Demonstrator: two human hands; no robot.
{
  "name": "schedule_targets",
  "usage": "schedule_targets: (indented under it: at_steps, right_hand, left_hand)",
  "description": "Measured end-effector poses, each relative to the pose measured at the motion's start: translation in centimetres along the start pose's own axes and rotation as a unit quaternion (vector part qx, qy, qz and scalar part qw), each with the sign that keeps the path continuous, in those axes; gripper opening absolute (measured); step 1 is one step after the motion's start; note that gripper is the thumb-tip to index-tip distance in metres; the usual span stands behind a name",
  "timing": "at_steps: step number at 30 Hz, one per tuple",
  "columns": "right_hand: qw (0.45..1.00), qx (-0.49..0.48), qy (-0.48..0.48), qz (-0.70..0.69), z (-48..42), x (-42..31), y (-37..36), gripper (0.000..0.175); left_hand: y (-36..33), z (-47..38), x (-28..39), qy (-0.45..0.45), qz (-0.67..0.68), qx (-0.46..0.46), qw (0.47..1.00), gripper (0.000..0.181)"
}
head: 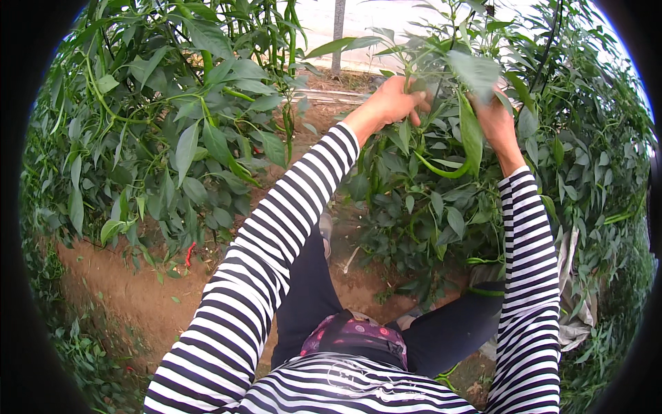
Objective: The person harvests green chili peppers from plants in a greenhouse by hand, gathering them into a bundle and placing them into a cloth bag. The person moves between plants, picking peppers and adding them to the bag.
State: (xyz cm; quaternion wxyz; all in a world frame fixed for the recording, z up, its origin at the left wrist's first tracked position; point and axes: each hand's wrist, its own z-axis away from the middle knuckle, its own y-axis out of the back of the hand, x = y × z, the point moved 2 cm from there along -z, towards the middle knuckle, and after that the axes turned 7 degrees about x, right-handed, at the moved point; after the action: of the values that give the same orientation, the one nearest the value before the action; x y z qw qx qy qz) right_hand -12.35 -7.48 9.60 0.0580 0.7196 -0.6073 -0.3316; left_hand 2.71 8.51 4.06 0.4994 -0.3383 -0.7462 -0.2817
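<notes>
Both of my hands are raised among the leaves of a pepper plant. My left hand has its fingers curled beside an upper stem; whether they grip it is unclear. Across from it, my right hand is partly covered by a blurred leaf, and its fingertips are hidden. Between the hands a large green leaf hangs down. Just below them is a curved green chili pepper.
More pepper plants grow at the left, bearing long green peppers. A red chili pepper shows low over bare soil. Beside my right arm lies a pale cloth or sack. A grey post stands beyond.
</notes>
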Motion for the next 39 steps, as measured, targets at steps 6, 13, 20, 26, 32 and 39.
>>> schedule_targets:
  at_steps: [6,13,20,26,32,39]
  right_hand:
    - [0.967,-0.078,-0.217,-0.11,0.3,0.8,0.1,0.024]
    - [0.902,0.142,-0.323,-0.249,1.9,-1.2,2.0,0.021]
    - [0.894,-0.057,-0.386,-0.22,7.4,-0.9,-1.6,0.015]
    - [0.83,-0.201,-0.445,-0.269,7.8,1.4,-6.3,0.018]
    - [0.84,-0.239,-0.387,-0.296,7.3,1.2,-6.5,0.013]
    - [0.899,-0.05,-0.34,-0.273,4.0,2.2,-4.9,0.017]
  left_hand:
    - [0.3,0.4,0.3,0.018,-0.026,0.002,0.999,0.024]
    - [1.7,0.0,-0.4,0.019,-0.035,0.057,0.998,0.024]
    - [1.8,0.0,0.5,0.039,-0.065,0.023,0.997,0.027]
    - [0.9,0.8,1.3,0.015,-0.064,-0.011,0.998,0.028]
    - [1.0,1.5,2.0,0.019,-0.051,-0.037,0.998,0.022]
    - [-0.7,0.6,3.5,-0.044,-0.048,-0.045,0.997,0.023]
